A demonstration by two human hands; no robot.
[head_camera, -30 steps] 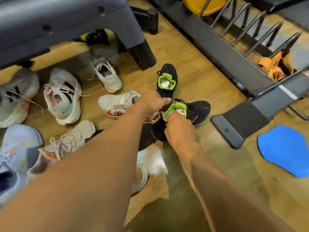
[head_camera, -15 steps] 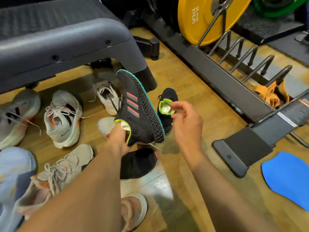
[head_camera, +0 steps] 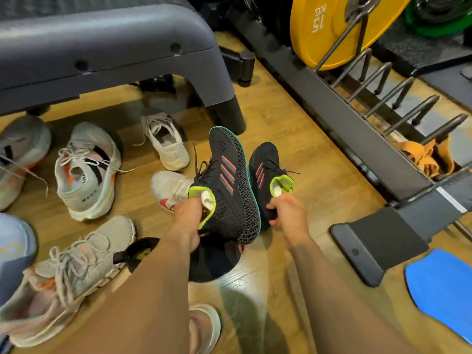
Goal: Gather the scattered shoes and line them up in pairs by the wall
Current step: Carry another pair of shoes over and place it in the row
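Right hand (head_camera: 287, 213) now grips second black shoe (head_camera: 264, 162), left hand (head_camera: 187, 213) first black shoe (head_camera: 227, 185); bare floor (head_camera: 293, 129) beside rack (head_camera: 321, 103).

You are in a gym. A yellow weight plate (head_camera: 329, 26) marked 15 KG stands in a floor rack (head_camera: 301, 80) near a green plate (head_camera: 439, 25). A grey step platform (head_camera: 102, 39) stands on the wood floor (head_camera: 281, 118).

Right hand (head_camera: 288, 213) now grips second black shoe (head_camera: 264, 159)
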